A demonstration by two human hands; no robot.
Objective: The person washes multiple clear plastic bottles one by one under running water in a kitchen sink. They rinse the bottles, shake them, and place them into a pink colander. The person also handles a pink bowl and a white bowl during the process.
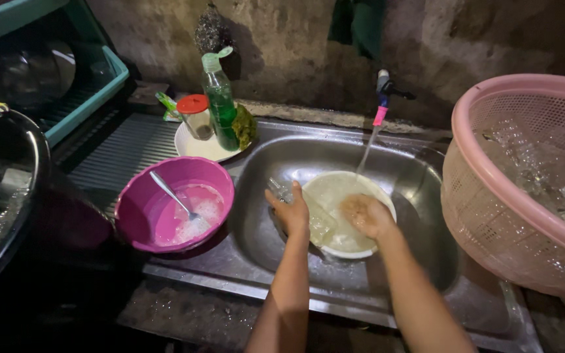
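Glassware [315, 219], clear and wet, lies gripped in the left hand [290, 212] over a white basin [354, 252] of water in the steel sink [420, 180], the right hand [367, 216] dipped there, fingers loosely curled on nothing visible, a purple bowl [132, 216] leftward, a pink basket [492, 216] rightward.

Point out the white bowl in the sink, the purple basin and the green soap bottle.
white bowl [335, 189]: head view, bare far inner wall.
purple basin [140, 196]: head view, left inner wall.
green soap bottle [222, 111]: head view, middle of body.
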